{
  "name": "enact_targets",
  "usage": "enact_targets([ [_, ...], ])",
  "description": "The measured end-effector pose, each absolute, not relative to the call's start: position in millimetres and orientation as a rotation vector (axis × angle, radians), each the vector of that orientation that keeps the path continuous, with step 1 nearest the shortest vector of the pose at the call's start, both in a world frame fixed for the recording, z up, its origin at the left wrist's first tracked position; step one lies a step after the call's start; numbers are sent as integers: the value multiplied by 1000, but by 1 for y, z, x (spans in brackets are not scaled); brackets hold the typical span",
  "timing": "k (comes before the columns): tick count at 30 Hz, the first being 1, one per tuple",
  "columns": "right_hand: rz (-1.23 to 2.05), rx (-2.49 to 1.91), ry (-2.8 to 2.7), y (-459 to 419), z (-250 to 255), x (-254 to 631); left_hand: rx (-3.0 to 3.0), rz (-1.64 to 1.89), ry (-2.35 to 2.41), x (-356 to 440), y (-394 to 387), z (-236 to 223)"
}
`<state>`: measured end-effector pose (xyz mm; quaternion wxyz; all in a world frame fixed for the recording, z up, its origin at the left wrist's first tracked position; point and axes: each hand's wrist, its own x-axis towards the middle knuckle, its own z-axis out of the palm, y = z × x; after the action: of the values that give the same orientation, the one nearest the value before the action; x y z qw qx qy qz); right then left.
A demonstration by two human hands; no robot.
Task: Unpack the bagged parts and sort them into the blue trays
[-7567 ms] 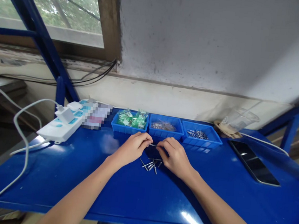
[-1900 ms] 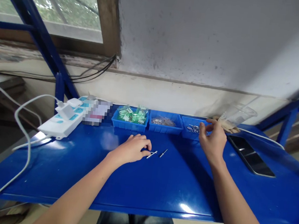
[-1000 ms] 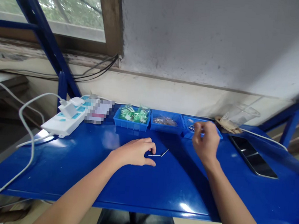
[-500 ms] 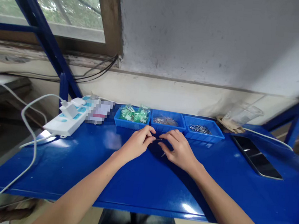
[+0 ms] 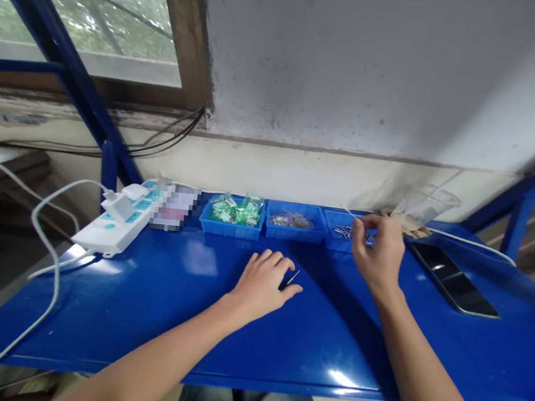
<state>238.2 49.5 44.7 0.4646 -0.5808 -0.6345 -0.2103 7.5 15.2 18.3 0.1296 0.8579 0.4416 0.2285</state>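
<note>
Over the right-hand blue bin (image 5: 339, 245), my right hand (image 5: 378, 252) pinches a thin metal blind rivet (image 5: 348, 212) between thumb and fingertips. That bin holds a heap of similar blind rivets (image 5: 343, 231), partly hidden by the hand. My left hand (image 5: 264, 285) rests on the table with thumb and forefinger spread around a single blind rivet (image 5: 293, 277) lying on the surface. Whether the fingers touch that rivet I cannot tell.
A middle blue bin (image 5: 295, 233) holds small metal parts in clear plastic; a left blue bin (image 5: 230, 229) holds green packets. A white power strip (image 5: 113, 230) with cables stands left. A phone (image 5: 453, 278) and a plastic cup (image 5: 430, 205) lie right on the blue table (image 5: 152, 315).
Half a second ago both hands met at a rivet mid-table. My right hand has since moved right to the bin with a rivet; my left hand has let go and lowered beside the last one.
</note>
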Motion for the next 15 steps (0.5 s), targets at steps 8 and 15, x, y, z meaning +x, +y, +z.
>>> enact_targets([
  [8,-101,-1296,-1901,42,35,205,2429,733,1241,-1,29,11],
  [15,37,-1060,-2266,27,23,159,2033,1068,1184,-16,42,14],
])
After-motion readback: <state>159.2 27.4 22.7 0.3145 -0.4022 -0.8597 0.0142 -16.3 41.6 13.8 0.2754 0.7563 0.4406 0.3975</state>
